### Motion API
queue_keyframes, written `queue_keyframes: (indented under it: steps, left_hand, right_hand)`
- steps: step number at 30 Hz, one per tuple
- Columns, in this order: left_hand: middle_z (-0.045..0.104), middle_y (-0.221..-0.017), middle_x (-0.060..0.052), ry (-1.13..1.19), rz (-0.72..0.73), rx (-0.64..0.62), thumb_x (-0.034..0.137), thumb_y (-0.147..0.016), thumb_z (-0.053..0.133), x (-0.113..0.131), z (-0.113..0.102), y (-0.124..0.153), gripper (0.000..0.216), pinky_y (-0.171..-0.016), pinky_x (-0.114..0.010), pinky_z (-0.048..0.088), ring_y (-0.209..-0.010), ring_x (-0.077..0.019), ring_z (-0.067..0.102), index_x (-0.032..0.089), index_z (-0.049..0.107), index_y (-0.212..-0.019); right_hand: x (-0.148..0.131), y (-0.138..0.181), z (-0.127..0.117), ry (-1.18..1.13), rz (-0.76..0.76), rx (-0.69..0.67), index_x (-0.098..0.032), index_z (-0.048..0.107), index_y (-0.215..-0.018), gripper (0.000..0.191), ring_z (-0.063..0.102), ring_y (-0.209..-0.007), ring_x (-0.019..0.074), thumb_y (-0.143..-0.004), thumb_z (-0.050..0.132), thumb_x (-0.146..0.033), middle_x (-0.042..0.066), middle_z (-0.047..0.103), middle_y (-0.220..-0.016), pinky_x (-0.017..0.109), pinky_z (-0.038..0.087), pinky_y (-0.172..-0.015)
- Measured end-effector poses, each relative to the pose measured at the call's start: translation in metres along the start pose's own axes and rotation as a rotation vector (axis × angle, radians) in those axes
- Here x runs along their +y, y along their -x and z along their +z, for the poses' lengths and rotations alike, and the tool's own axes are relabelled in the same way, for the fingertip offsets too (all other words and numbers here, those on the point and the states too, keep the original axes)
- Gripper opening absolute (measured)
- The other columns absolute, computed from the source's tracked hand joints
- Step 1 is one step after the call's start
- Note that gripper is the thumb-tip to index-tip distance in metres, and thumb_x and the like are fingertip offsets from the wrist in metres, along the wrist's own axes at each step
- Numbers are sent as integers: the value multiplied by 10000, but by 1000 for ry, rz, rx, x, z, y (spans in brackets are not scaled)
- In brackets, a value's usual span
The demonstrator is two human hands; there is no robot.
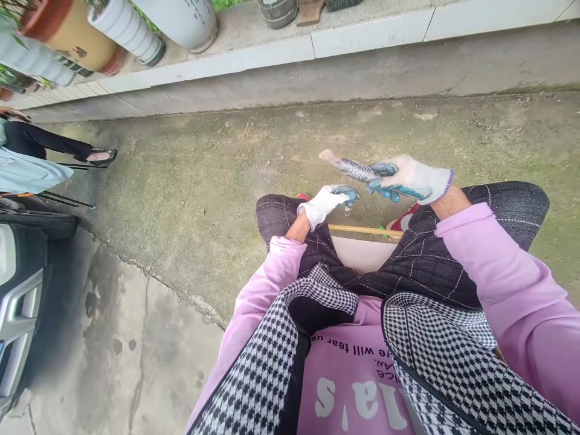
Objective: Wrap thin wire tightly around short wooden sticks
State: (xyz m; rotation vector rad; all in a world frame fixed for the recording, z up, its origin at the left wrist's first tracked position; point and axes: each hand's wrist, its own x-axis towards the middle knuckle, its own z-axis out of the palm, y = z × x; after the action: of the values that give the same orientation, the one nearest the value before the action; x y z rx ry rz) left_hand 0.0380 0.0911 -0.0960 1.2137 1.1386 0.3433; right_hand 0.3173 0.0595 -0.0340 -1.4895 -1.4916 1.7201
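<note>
Both my hands wear white work gloves with blue-green palms. My right hand is closed around a wooden spool wound with thin grey wire, its bare wooden end pointing left. My left hand is held just below and left of the spool, fingers pinched together, apparently on the fine wire end, which is too thin to make out. Both hands hover above my knees in dark checked trousers.
A thin wooden stick lies across between my legs, above a pale board. Mossy concrete ground spreads ahead to a low kerb with large pots. Another person's leg and a car are at the left.
</note>
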Motion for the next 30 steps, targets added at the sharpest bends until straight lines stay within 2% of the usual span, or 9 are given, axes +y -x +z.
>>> queue_keyframes:
  steps: [3, 5, 8, 10, 15, 18, 21, 25, 30]
  left_hand:
    - [921, -970, -67, 10, -40, -50, 203, -898, 968, 2, 12, 5, 96, -945, -302, 668, -916, -180, 780, 152, 959, -979]
    - [928, -1002, -67, -18, -35, -60, 155, -912, 904, 5, 14, 8, 72, -990, -312, 671, -938, -181, 785, 154, 955, -963]
    - [929, -1043, -52, -86, -4, -34, 109, -930, 824, 6, 11, 8, 137, -1116, -340, 667, -993, -184, 800, 165, 947, -952]
    - [916, -1029, -38, -147, 19, -4, 102, -919, 819, 5, 7, 6, 138, -1163, -351, 663, -1026, -195, 810, 179, 934, -923]
    - [863, -917, -11, -194, 24, -9, 39, -811, 850, 3, 3, 4, 141, -1055, -317, 660, -948, -184, 784, 174, 877, -843]
    - [846, -872, 16, -51, -39, -16, -27, -784, 829, 4, 7, 7, 295, -941, -285, 641, -848, -146, 763, 155, 897, -1006]
    - [826, -829, 35, 75, -115, 39, -54, -847, 830, 8, 11, 10, 413, -855, -277, 628, -766, -135, 768, 143, 874, -1207]
    - [815, -810, 14, 132, -144, 131, -3, -944, 927, 17, 12, 14, 224, -772, -265, 601, -706, -125, 748, 151, 800, -1047]
    - [722, -720, 46, 78, -95, 143, 94, -1082, 829, 22, 12, 18, 129, -641, -241, 463, -610, -99, 590, 165, 814, -975]
  right_hand:
    - [-1, -13, 15, 207, 37, 172, -202, 932, -1411, 427, 768, -808, 278, -1087, 888, -476, 133, 910, -1070, 375, 631, -659]
    - [0, -23, 22, 450, 81, 213, -197, 919, -1404, 356, 827, -941, 335, -1108, 837, -376, 151, 912, -1117, 410, 654, -781]
    - [5, -36, 29, 693, 119, 183, -221, 909, -1355, 307, 858, -1172, 446, -1074, 859, -332, 198, 916, -1251, 477, 648, -970]
    - [10, -40, 29, 776, 138, 134, -224, 894, -1390, 321, 846, -1211, 479, -1096, 848, -342, 221, 906, -1296, 503, 627, -1022]
    - [8, -33, 19, 795, 202, 108, -222, 873, -1447, 316, 806, -1173, 452, -1147, 819, -305, 225, 876, -1297, 492, 583, -1024]
    - [-4, -25, 10, 816, 226, 175, -173, 839, -1514, 334, 780, -1156, 394, -1202, 793, -280, 257, 876, -1341, 442, 529, -975]
    - [-15, -17, 3, 801, 229, 259, -129, 804, -1588, 381, 762, -1159, 337, -1247, 801, -298, 276, 881, -1398, 404, 475, -940]
    - [-20, -13, -1, 804, 217, 289, -122, 768, -1698, 464, 778, -1202, 331, -1280, 765, -323, 288, 878, -1498, 411, 471, -959]
    - [-10, -22, -2, 868, 216, 276, -179, 820, -1658, 467, 831, -1199, 408, -1229, 765, -354, 247, 907, -1423, 439, 574, -972]
